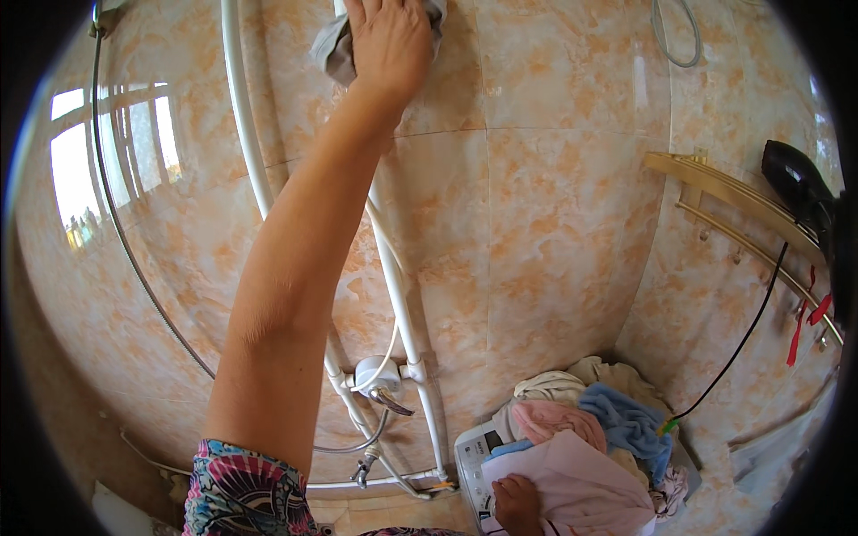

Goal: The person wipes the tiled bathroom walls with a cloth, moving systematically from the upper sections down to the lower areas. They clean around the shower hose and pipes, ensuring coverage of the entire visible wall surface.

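Note:
My left hand (392,40) is raised at the top of the view, pressing a bunched grey cloth (332,53) against the marbled wall tiles, over the upper part of a white pipe (392,275). The left forearm crosses the view from a patterned sleeve at the lower left. My right hand (516,502) rests low down at the edge of a pale pink cloth (576,476), fingers bent; whether it grips the fabric is unclear. That cloth lies on a heap with a blue towel (623,422) and a pink towel (556,419), on top of a washing machine (472,462).
A shower mixer valve (377,376) joins two white pipes below my left arm. A metal shower hose (131,251) hangs at left. On the right wall, a gold-coloured shelf (730,191) carries a black hair dryer (796,171), with a black cord (744,342) running down towards the heap.

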{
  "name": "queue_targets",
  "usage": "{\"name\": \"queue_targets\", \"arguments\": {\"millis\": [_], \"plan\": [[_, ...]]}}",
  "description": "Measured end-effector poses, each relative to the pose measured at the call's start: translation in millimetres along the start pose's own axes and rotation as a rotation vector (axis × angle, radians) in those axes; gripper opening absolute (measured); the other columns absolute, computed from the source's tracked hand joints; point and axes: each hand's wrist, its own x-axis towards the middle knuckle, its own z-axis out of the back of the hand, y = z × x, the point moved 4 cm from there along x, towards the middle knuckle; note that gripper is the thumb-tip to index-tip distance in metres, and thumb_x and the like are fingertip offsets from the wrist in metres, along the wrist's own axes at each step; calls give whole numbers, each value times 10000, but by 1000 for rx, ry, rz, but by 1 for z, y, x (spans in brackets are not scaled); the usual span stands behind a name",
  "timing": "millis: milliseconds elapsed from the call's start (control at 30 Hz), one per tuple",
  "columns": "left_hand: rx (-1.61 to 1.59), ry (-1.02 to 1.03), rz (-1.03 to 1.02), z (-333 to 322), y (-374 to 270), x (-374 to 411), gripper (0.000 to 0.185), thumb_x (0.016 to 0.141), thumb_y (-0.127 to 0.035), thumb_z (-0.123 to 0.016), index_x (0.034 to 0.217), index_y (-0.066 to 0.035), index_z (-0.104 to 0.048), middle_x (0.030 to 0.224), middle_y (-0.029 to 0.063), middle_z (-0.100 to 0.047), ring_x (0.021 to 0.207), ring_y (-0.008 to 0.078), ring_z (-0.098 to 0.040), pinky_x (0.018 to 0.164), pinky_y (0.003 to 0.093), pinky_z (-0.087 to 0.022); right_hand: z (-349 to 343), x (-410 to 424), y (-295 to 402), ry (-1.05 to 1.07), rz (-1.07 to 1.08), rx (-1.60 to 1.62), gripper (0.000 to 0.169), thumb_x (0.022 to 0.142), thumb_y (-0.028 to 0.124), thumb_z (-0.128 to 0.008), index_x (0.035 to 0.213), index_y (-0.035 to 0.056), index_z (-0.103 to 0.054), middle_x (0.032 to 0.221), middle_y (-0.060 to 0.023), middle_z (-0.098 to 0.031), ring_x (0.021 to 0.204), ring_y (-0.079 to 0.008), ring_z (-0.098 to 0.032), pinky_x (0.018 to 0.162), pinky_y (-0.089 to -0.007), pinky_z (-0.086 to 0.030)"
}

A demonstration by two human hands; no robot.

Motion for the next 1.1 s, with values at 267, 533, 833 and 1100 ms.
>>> {"name": "queue_targets", "arguments": {"millis": [267,533,833,1100], "plan": [[-260,261,-34,29,-68,-104,501,815,-131,-545,1238,130,-473,1276,235,-445,1223,385,-391,1048,515,-300,5,1,1,-34,-16,-11,276,806,68,-547,1052,-9,-643,982,-156,-612,1020,-345,-570,900,-434,-460],[-741,807,-326,112,-115,-265,513,786,-57,-556,1286,25,-476,1293,209,-426,1272,370,-392,1090,468,-333,24,89,23,-130,-137,389,588,805,-22,-596,1365,-42,-418,1334,-241,-486,1172,-396,-530,878,-403,-503],[-889,609,121,100,-69,-203,690,760,60,-586,1403,9,-340,1348,237,-405,1219,397,-468,992,415,-438,50,359,49,-443,324,682,605,982,200,-398,1493,-27,-167,1563,-224,-117,1444,-359,-132,1158,-427,-144],[-784,285,175,159,26,-205,679,759,126,-624,1378,-21,-386,1449,255,-316,1330,425,-374,1064,452,-391,109,447,89,-769,391,88,669,785,62,-625,1418,77,-409,1376,-162,-375,1196,-360,-396,1017,-455,-304]]}}
